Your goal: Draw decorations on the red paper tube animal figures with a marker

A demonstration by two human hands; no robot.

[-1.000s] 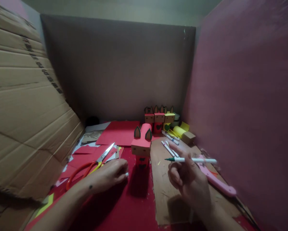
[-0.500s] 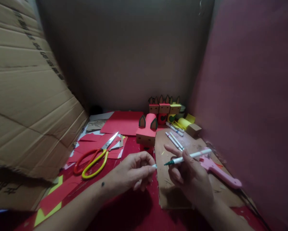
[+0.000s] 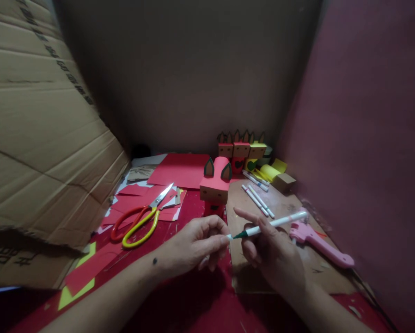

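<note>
My right hand (image 3: 275, 249) is closed around a white marker (image 3: 277, 223) with a green tip, its index finger stretched out. The tip points left, at the small white end of a marker cap (image 3: 229, 237) pinched in my left hand (image 3: 207, 240). Most of the cap is hidden by the fingers. Tip and cap meet or nearly meet; I cannot tell if the tip is inside. Just beyond my left hand stands a red paper and cardboard animal figure (image 3: 214, 190) with two pointed, green-edged ears.
Scissors (image 3: 148, 215) with red and yellow handles lie left on red paper scraps. A cardboard sheet (image 3: 249, 280) lies right, bearing several markers (image 3: 258, 201) and a pink glue gun (image 3: 321, 245). Similar figures (image 3: 241, 150) stand behind. Large cardboard (image 3: 48, 152) rises at left.
My two hands have come closer together, bringing the marker's green tip up to the cap. The view has shifted slightly, so the whole scene sits a little higher and further right.
</note>
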